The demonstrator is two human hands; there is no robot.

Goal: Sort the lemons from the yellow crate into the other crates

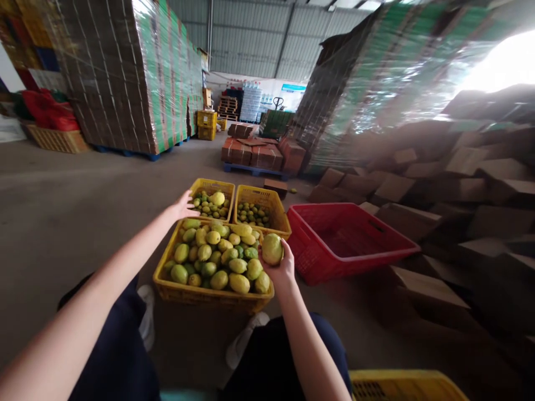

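My right hand point(281, 268) is wrapped round a large, pale yellow-green lemon point(272, 249), held up at the right edge of the front yellow crate point(209, 295). That crate is heaped with green and yellow lemons point(219, 279). My left hand point(184, 206) is stretched out with its fingers apart and nothing in it, at the left side of the rear left yellow crate point(213, 182). Inside that crate are small green lemons point(204, 205) and one bigger yellow lemon point(217, 198). Beside it, the rear right yellow crate point(285, 223) holds small green lemons too.
A red crate point(320, 267) stands to the right, against a heap of flattened cardboard boxes point(393, 189). Another yellow crate point(405, 384) shows at the bottom right. Wrapped pallet stacks point(163, 83) rise behind, and a blue pallet point(254, 170) bears brown cartons.
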